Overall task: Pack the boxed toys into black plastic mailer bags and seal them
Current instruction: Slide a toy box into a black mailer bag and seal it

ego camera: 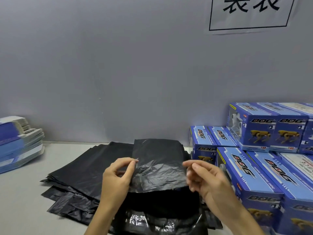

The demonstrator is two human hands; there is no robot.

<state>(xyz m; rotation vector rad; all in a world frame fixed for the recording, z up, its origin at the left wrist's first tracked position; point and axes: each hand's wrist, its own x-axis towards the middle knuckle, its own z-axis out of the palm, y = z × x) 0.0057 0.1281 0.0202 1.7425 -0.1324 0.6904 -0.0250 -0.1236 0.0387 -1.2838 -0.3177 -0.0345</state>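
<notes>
Two hands work a black mailer bag point(159, 168) at the near edge of the counter point(20, 192): left hand point(116, 177) pinches its left edge, right hand point(206, 178) curls at its right edge, grip blurred. Beneath lies a pile of flat bags point(81, 170). Blue boxed toys point(254, 168) stack at right; farther left, flattened cartons point(18, 141) against the wall point(118, 65).
</notes>
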